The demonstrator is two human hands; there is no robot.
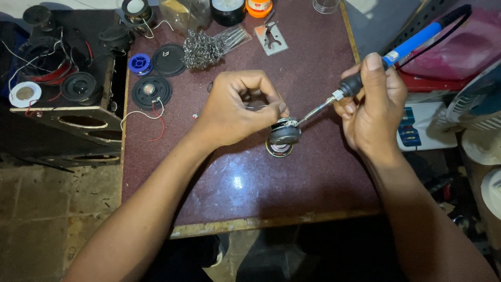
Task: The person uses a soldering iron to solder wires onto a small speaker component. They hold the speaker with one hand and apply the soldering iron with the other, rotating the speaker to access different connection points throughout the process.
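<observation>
My left hand pinches a small round speaker by its rim and holds it tilted just above the dark red table. My right hand grips a soldering iron with a blue handle and black collar. Its metal tip touches the top edge of the speaker, where thin wires show. A second small round part lies on the table directly under the held speaker.
A flat black speaker with red and white wires, a blue solder spool, a wire-wool tip cleaner and a metal stand lie at the table's far side. A black speaker box stands left; clutter and a fan crowd the right.
</observation>
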